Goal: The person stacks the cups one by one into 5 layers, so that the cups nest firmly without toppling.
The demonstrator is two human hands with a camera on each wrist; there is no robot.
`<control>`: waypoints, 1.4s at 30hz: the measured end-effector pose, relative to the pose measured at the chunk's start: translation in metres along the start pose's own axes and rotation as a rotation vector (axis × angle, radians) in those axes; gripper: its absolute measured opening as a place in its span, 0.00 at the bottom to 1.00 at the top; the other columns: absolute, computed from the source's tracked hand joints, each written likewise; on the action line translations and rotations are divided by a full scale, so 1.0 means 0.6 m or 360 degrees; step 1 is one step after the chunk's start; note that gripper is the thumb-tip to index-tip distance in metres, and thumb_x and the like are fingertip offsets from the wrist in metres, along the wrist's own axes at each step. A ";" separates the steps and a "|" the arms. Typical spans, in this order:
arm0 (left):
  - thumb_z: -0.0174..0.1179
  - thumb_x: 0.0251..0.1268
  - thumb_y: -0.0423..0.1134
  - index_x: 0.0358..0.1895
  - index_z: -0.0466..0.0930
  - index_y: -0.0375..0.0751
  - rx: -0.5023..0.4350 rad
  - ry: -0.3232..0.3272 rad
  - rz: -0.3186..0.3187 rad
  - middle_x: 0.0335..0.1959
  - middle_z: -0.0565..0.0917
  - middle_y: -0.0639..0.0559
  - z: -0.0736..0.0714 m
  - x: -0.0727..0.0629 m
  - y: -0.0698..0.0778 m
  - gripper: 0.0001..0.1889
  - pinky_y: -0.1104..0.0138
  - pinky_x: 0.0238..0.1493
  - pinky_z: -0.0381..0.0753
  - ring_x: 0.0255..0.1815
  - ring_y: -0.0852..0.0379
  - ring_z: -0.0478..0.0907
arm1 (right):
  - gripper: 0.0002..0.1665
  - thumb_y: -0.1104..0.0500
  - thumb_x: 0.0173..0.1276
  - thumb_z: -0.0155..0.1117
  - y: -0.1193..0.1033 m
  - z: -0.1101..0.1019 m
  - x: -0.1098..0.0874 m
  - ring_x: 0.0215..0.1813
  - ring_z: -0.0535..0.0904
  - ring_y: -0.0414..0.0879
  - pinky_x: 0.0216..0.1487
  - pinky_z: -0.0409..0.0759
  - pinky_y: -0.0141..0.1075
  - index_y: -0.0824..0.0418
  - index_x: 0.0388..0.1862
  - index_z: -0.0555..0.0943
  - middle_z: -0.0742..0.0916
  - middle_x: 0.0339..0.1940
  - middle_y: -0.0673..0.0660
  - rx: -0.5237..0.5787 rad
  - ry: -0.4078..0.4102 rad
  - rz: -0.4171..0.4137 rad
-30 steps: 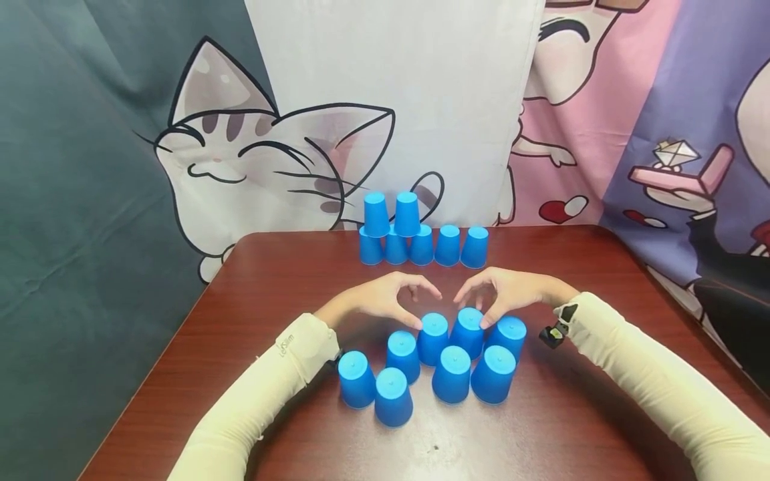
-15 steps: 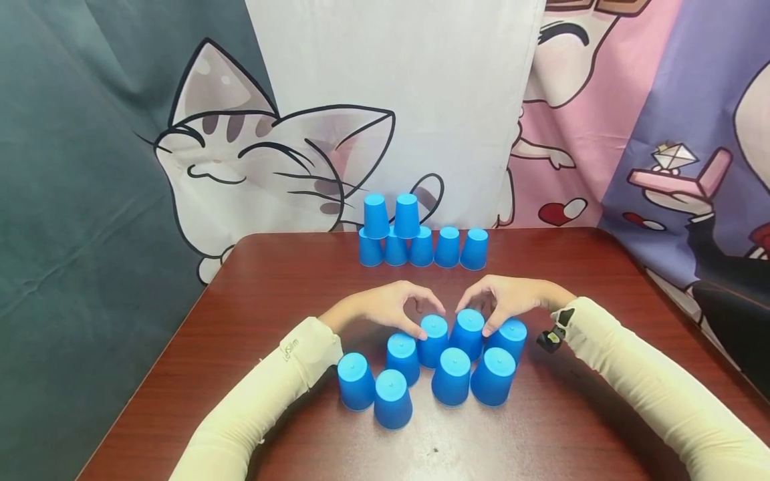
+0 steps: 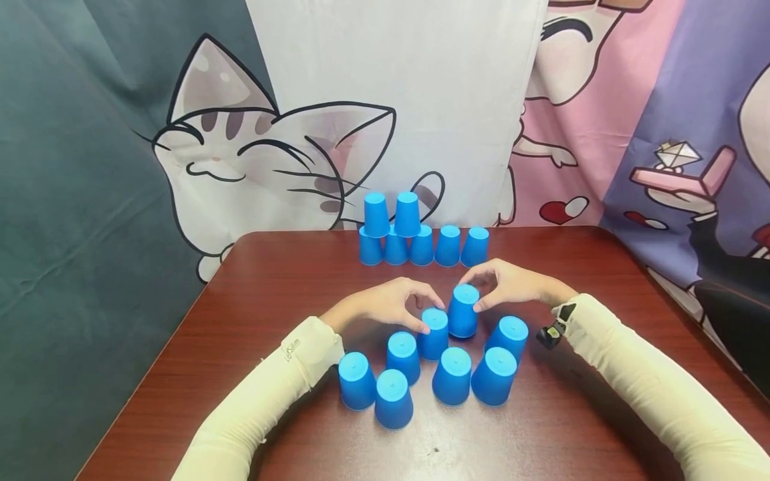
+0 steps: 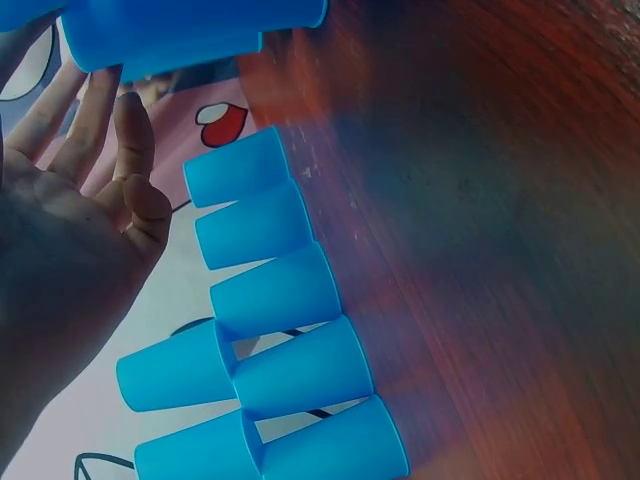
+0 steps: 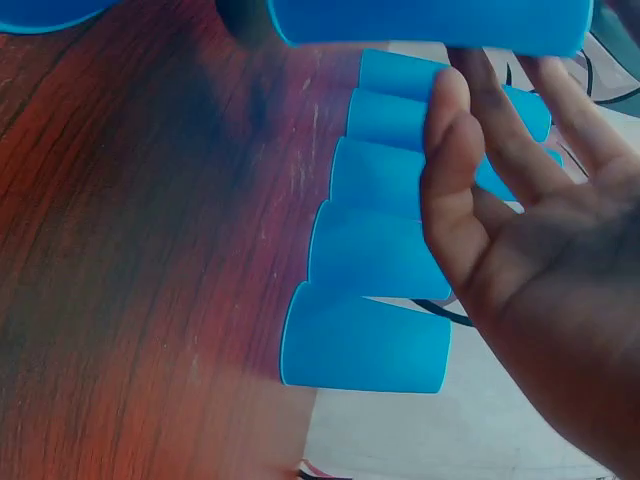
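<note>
My right hand point(image 3: 511, 284) grips an upside-down blue plastic cup point(image 3: 463, 312) between thumb and fingers. That cup stands a little farther back than the cups around it and seems lifted off the table. Beside it, my left hand point(image 3: 388, 304) pinches another upside-down blue cup point(image 3: 434, 335) near its top. Each wrist view shows its hand's cup close at the upper edge: the left one's cup point(image 4: 190, 30) and the right one's cup point(image 5: 430, 25). The fingers on the far sides of the cups are partly hidden.
Several more upside-down blue cups stand nearer, including a front cup point(image 3: 394, 401) and a right-hand cup point(image 3: 508, 337). At the back of the brown table point(image 3: 289, 267) is a row of cups point(image 3: 447, 247), with two cups stacked on top, one being this cup point(image 3: 407, 215). A printed cloth point(image 3: 391, 67) hangs behind.
Both hands closed in on their cups. The right hand has raised its cup and moved it slightly back, away from the front group. The left hand's cup has risen slightly.
</note>
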State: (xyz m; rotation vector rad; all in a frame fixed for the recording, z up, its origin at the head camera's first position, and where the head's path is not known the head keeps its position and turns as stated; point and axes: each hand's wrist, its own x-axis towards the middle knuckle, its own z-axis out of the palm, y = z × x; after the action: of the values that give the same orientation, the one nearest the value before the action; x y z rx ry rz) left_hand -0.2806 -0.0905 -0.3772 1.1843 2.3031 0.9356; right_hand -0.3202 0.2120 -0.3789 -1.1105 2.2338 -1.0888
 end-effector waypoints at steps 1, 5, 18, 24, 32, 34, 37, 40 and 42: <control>0.70 0.58 0.52 0.63 0.77 0.51 -0.0004 0.0005 -0.0003 0.56 0.81 0.64 0.000 0.000 0.000 0.29 0.64 0.51 0.81 0.55 0.63 0.77 | 0.26 0.56 0.62 0.74 0.002 -0.002 0.002 0.53 0.84 0.49 0.53 0.82 0.47 0.56 0.59 0.80 0.88 0.51 0.52 -0.0004 0.0039 -0.0005; 0.70 0.58 0.52 0.63 0.77 0.53 -0.0019 0.0018 -0.0041 0.57 0.80 0.63 -0.001 0.001 -0.003 0.29 0.65 0.51 0.81 0.56 0.63 0.77 | 0.26 0.57 0.63 0.73 0.006 -0.008 0.012 0.54 0.84 0.51 0.54 0.82 0.50 0.59 0.59 0.80 0.87 0.53 0.55 -0.0015 0.0224 -0.0009; 0.72 0.56 0.51 0.62 0.76 0.52 0.0027 0.0055 -0.0055 0.53 0.82 0.62 -0.001 0.006 -0.010 0.29 0.67 0.47 0.82 0.51 0.63 0.78 | 0.34 0.45 0.65 0.71 -0.013 -0.032 0.053 0.58 0.81 0.62 0.53 0.80 0.58 0.61 0.64 0.76 0.83 0.59 0.63 -0.0007 0.0878 0.0228; 0.72 0.55 0.53 0.60 0.77 0.53 0.0080 0.0095 -0.0069 0.51 0.82 0.62 0.000 0.010 -0.012 0.28 0.68 0.46 0.82 0.49 0.63 0.78 | 0.37 0.40 0.63 0.70 -0.020 -0.048 0.080 0.58 0.80 0.62 0.57 0.76 0.62 0.60 0.64 0.76 0.82 0.60 0.63 0.0022 0.1016 0.0307; 0.73 0.55 0.50 0.59 0.77 0.50 0.0028 0.0102 -0.0083 0.48 0.82 0.61 0.005 0.012 -0.014 0.28 0.69 0.43 0.82 0.46 0.62 0.80 | 0.39 0.37 0.61 0.71 -0.022 -0.066 0.114 0.58 0.81 0.60 0.56 0.79 0.59 0.61 0.62 0.76 0.82 0.60 0.63 0.0068 0.1079 0.0292; 0.74 0.55 0.49 0.58 0.77 0.50 0.0022 0.0099 -0.0081 0.47 0.83 0.60 0.005 0.013 -0.013 0.27 0.69 0.43 0.83 0.45 0.62 0.80 | 0.40 0.37 0.61 0.71 -0.025 -0.069 0.121 0.58 0.81 0.59 0.55 0.80 0.57 0.61 0.62 0.76 0.82 0.60 0.63 0.0075 0.1092 0.0288; 0.74 0.55 0.48 0.58 0.77 0.49 0.0029 0.0094 -0.0084 0.47 0.83 0.60 0.004 0.014 -0.011 0.27 0.69 0.42 0.83 0.44 0.63 0.80 | 0.39 0.37 0.61 0.71 -0.028 -0.074 0.132 0.56 0.82 0.58 0.53 0.81 0.56 0.61 0.62 0.77 0.83 0.59 0.62 0.0081 0.1114 0.0289; 0.74 0.55 0.49 0.58 0.77 0.49 0.0039 0.0096 -0.0083 0.47 0.83 0.60 0.003 0.014 -0.010 0.27 0.69 0.42 0.83 0.44 0.63 0.81 | 0.39 0.38 0.61 0.71 -0.031 -0.076 0.145 0.53 0.84 0.58 0.52 0.82 0.55 0.62 0.61 0.77 0.83 0.58 0.63 0.0064 0.1150 0.0303; 0.74 0.55 0.49 0.58 0.77 0.49 0.0037 0.0103 -0.0082 0.48 0.83 0.60 0.002 0.013 -0.011 0.28 0.70 0.42 0.83 0.44 0.63 0.81 | 0.38 0.39 0.62 0.71 -0.034 -0.077 0.152 0.52 0.84 0.58 0.51 0.82 0.54 0.63 0.61 0.77 0.83 0.58 0.63 0.0035 0.1169 0.0318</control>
State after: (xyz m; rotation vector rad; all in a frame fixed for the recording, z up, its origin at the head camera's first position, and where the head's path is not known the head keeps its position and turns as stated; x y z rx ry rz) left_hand -0.2880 -0.0862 -0.3831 1.1137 2.3900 0.9444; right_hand -0.3947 0.1523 -0.3367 -0.4865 2.7774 -1.6070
